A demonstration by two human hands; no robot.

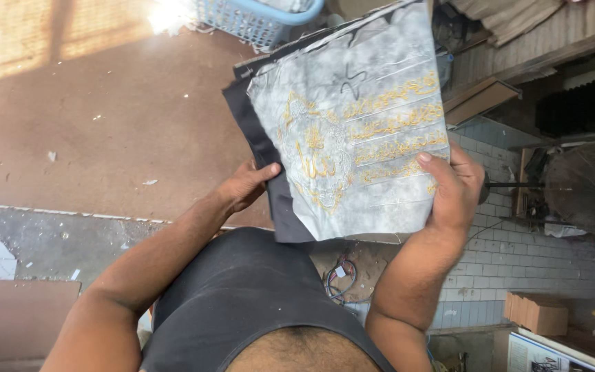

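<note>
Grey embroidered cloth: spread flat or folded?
Spread flat. The grey embroidered cloth shows its whole gold-stitched face, held up by the left hand and right hand at its lower edges, with dark fabric behind it.

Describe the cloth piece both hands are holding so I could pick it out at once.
Above the brown floor, in front of the person's black shirt, the left hand and right hand hold up a stack of fabric. The front piece is the grey cloth, mottled and shiny, with gold embroidery in lines and an ornament. The black fabric behind it is plain.
</note>
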